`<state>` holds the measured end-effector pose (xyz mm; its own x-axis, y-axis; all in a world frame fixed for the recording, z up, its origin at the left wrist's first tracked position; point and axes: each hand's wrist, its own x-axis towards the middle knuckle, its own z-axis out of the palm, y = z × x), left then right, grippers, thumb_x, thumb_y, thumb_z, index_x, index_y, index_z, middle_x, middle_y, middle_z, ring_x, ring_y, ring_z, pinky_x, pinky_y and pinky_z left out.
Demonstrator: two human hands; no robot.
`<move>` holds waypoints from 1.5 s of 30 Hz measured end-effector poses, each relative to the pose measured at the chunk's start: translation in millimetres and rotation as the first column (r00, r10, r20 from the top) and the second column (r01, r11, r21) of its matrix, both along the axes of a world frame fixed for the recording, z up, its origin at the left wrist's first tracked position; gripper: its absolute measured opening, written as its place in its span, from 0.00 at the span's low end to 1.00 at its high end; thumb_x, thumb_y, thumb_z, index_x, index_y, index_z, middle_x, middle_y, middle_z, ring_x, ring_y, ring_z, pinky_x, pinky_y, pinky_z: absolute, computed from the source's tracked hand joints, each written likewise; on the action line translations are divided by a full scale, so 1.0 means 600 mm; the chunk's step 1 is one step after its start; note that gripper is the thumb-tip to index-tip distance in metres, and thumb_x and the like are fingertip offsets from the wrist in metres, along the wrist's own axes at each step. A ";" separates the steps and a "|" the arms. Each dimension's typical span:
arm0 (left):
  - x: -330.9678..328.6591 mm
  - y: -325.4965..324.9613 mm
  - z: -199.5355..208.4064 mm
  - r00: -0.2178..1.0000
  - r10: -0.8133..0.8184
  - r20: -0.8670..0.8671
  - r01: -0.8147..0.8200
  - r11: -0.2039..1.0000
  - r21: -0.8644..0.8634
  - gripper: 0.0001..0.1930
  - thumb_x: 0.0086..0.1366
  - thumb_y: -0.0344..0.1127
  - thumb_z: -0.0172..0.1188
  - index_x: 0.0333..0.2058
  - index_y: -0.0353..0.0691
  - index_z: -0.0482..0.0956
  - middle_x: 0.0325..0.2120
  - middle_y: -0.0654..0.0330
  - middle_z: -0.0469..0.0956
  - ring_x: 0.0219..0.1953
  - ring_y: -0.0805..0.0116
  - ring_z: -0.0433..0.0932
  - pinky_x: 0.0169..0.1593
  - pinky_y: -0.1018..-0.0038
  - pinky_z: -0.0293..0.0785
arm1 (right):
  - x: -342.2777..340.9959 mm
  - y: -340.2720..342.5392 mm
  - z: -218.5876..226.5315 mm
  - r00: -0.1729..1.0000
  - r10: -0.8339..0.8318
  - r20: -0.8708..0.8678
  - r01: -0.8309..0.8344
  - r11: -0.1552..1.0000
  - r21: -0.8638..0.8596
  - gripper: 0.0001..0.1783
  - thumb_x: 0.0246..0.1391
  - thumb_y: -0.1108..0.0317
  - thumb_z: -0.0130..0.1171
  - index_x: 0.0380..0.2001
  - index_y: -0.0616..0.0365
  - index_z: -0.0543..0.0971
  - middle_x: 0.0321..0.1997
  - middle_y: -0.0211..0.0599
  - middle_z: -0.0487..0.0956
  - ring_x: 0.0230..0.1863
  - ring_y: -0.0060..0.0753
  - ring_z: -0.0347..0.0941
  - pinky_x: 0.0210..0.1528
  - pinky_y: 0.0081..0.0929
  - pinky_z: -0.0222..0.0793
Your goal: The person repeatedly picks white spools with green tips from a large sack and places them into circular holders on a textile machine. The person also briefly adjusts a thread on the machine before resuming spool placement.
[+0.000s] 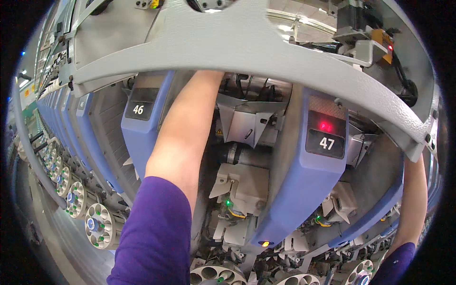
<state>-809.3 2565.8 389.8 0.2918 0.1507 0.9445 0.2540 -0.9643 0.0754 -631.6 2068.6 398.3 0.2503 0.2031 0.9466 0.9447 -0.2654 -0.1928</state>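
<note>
My left forearm (185,128), in a purple sleeve, reaches up into the gap between two blue machine units. My left hand is hidden behind the grey curved rail (247,52) that crosses the top of the view. Beside the arm sit a grey metal funnel-shaped part (244,123) and a pale block with a green light (240,185). My right forearm (413,199) rises along the far right edge. Its hand is hidden behind the end of the same rail. What either hand touches cannot be seen.
The blue unit on the right (304,190) shows a red lamp near its top and an orange one at its foot. Another blue unit (142,128) stands to the left, with a long row behind it. Round white magazines (99,225) line the bottom.
</note>
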 end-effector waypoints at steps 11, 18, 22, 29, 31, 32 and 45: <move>0.020 -0.003 0.003 0.581 -0.457 0.673 0.782 0.543 -0.306 0.11 0.61 0.35 0.51 0.39 0.35 0.73 0.29 0.51 0.76 0.30 0.57 0.77 0.36 0.64 0.73 | -0.161 0.176 0.008 0.857 -0.116 0.503 0.241 0.951 -0.191 0.16 0.57 0.64 0.45 0.48 0.55 0.70 0.51 0.36 0.70 0.53 0.39 0.64 0.53 0.36 0.58; 0.007 0.057 -0.031 0.960 -0.273 0.057 0.260 0.950 0.171 0.15 0.61 0.40 0.52 0.40 0.34 0.73 0.31 0.54 0.77 0.34 0.62 0.77 0.40 0.69 0.71 | -0.203 0.274 0.014 0.772 -0.099 0.628 0.274 0.943 -0.189 0.14 0.57 0.64 0.46 0.45 0.53 0.72 0.47 0.35 0.73 0.50 0.40 0.66 0.51 0.38 0.59; 0.012 0.061 -0.037 0.986 -0.125 0.108 0.110 0.985 0.134 0.15 0.61 0.41 0.52 0.40 0.35 0.74 0.32 0.54 0.77 0.35 0.63 0.77 0.40 0.70 0.71 | -0.206 0.299 0.012 0.769 -0.092 0.632 0.265 0.946 -0.185 0.13 0.56 0.64 0.46 0.43 0.52 0.74 0.45 0.35 0.74 0.48 0.41 0.67 0.50 0.39 0.59; 0.025 0.039 -0.040 0.989 -0.008 0.145 0.000 0.998 0.056 0.16 0.60 0.42 0.54 0.39 0.36 0.76 0.33 0.53 0.78 0.36 0.64 0.77 0.42 0.71 0.70 | -0.168 0.322 0.032 0.748 -0.036 0.663 0.239 0.946 -0.219 0.12 0.57 0.66 0.45 0.42 0.53 0.74 0.45 0.39 0.74 0.47 0.43 0.68 0.51 0.36 0.60; 0.025 0.032 -0.041 0.980 -0.024 0.198 0.019 0.999 0.029 0.16 0.60 0.42 0.54 0.39 0.36 0.77 0.34 0.53 0.78 0.36 0.64 0.77 0.42 0.72 0.70 | -0.156 0.326 0.038 0.731 -0.045 0.681 0.267 0.937 -0.225 0.13 0.58 0.69 0.43 0.44 0.54 0.74 0.43 0.36 0.76 0.46 0.42 0.68 0.52 0.34 0.60; 0.023 0.029 -0.040 0.969 -0.060 0.238 0.060 0.998 0.010 0.16 0.59 0.42 0.54 0.39 0.36 0.77 0.34 0.53 0.78 0.36 0.64 0.77 0.42 0.72 0.70 | -0.152 0.329 0.040 0.727 -0.021 0.687 0.228 0.950 -0.212 0.13 0.58 0.69 0.43 0.44 0.54 0.74 0.43 0.36 0.75 0.46 0.42 0.68 0.52 0.34 0.61; 0.011 0.009 0.007 0.940 -0.323 0.111 0.340 0.919 -0.202 0.17 0.53 0.49 0.59 0.36 0.46 0.82 0.33 0.56 0.80 0.39 0.58 0.78 0.45 0.69 0.71 | -0.166 0.384 0.030 0.806 0.026 0.591 0.085 0.983 -0.160 0.12 0.56 0.68 0.47 0.40 0.60 0.74 0.38 0.47 0.75 0.43 0.49 0.70 0.48 0.38 0.64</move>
<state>-802.6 2571.5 393.9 0.2910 0.2587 0.9211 -0.0916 -0.9508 0.2960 -731.4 2299.1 416.1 -0.3355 0.3764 0.8636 0.8517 -0.2706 0.4488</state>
